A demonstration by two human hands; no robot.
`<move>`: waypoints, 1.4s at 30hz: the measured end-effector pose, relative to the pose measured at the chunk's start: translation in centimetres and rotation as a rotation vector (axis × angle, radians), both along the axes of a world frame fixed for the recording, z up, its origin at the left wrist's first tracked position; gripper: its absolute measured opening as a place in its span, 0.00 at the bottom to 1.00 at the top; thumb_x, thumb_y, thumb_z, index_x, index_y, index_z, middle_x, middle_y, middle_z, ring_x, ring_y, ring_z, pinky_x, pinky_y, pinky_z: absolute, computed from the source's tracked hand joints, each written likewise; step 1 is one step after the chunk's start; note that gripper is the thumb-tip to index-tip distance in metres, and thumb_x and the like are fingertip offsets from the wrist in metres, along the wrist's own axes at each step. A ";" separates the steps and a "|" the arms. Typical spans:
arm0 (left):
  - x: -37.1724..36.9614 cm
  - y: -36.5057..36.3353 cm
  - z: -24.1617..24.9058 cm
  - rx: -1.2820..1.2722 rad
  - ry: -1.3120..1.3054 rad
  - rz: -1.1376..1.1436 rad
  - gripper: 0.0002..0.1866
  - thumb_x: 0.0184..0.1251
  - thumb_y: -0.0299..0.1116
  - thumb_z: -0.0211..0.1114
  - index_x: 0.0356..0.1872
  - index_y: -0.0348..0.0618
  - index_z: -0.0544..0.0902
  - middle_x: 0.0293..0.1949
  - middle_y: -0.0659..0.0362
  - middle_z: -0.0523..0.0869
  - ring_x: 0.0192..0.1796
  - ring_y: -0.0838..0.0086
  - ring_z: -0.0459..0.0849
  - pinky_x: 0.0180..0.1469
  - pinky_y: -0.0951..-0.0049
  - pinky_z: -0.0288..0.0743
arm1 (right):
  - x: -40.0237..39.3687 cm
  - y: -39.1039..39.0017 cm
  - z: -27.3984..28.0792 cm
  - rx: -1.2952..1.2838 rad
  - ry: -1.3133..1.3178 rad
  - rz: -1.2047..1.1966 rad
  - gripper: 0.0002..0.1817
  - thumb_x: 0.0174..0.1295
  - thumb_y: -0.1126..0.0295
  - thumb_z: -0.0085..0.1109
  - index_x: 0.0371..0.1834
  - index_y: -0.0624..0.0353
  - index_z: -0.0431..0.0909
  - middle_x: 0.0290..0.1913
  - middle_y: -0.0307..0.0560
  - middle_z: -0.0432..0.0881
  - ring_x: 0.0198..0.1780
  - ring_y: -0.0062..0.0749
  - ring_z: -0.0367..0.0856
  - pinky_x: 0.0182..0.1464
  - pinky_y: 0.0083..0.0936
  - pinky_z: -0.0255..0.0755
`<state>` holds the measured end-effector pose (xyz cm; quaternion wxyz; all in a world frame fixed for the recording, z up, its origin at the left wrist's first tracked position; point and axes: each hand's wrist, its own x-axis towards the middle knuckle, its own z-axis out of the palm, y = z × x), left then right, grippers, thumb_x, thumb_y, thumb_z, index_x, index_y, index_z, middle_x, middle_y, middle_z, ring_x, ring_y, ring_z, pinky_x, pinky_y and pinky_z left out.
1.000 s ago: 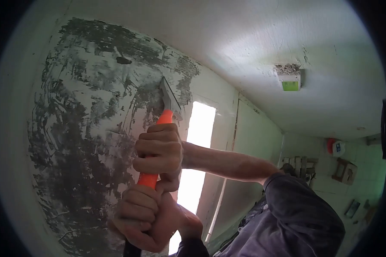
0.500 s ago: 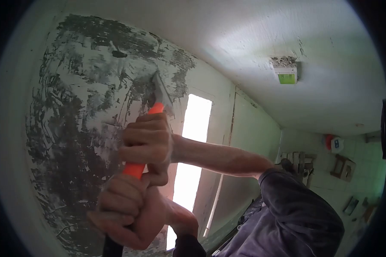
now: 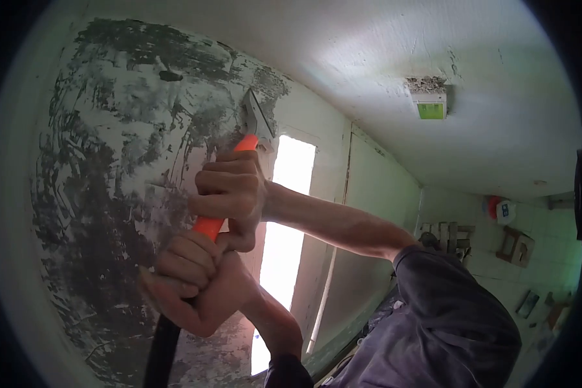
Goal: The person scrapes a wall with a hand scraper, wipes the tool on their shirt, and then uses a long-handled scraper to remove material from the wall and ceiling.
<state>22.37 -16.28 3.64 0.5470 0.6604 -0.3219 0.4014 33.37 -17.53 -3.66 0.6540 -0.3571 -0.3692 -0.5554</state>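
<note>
A long-handled scraper (image 3: 245, 143) with an orange shaft and a wide metal blade (image 3: 256, 115) slants up across the patchy wall (image 3: 129, 149). Its blade lies at the wall near the upper corner, beside smooth pale paint. My right hand (image 3: 229, 191) is wrapped around the orange shaft below the head. Lower down, my left hand (image 3: 191, 281) is closed around the same handle, its fingers curled tight. The black lower end (image 3: 162, 349) of the handle sticks out beneath my left hand. Grey and whitish patches cover the wall around the blade.
A bright narrow opening (image 3: 288, 213) is right of the scraper. A white box with a green face (image 3: 431, 108) sits on the pale surface at upper right. A wooden stool (image 3: 515, 247), a red and white container (image 3: 501, 209) and a dark flat object (image 3: 528, 304) appear at far right.
The scraper and both my hands have moved up and slightly right. The blade has slid along the wall toward the pale paint, and more of the black handle end shows.
</note>
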 end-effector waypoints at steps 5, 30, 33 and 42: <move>-1.3 0.2 0.4 0.271 -0.063 -0.274 0.16 0.66 0.33 0.50 0.20 0.47 0.58 0.16 0.61 0.61 0.16 0.76 0.60 0.18 0.76 0.55 | -1.2 0.0 1.7 0.245 -0.110 0.028 0.27 0.60 0.43 0.41 0.18 0.54 0.72 0.17 0.34 0.64 0.13 0.26 0.63 0.14 0.26 0.51; -2.5 0.9 -6.5 -0.092 -0.172 0.011 0.18 0.70 0.35 0.50 0.19 0.51 0.57 0.14 0.67 0.56 0.15 0.80 0.56 0.19 0.80 0.56 | -1.4 -0.9 -1.7 -0.199 -0.252 -0.008 0.22 0.62 0.46 0.44 0.22 0.51 0.73 0.19 0.35 0.66 0.16 0.26 0.68 0.16 0.24 0.58; -1.6 1.8 -6.5 -0.100 -0.184 0.029 0.18 0.70 0.35 0.48 0.19 0.51 0.57 0.15 0.66 0.56 0.16 0.80 0.55 0.19 0.78 0.57 | 1.6 0.2 -2.5 -0.142 -0.298 -0.059 0.24 0.63 0.45 0.44 0.21 0.52 0.71 0.19 0.35 0.65 0.15 0.27 0.66 0.16 0.24 0.56; -1.3 2.6 -7.6 -0.247 -0.170 -0.001 0.18 0.71 0.33 0.46 0.18 0.48 0.55 0.15 0.64 0.55 0.18 0.78 0.53 0.20 0.76 0.55 | 1.6 0.5 -3.0 -0.226 -0.303 -0.082 0.20 0.60 0.48 0.43 0.21 0.51 0.71 0.19 0.35 0.63 0.16 0.27 0.65 0.16 0.25 0.54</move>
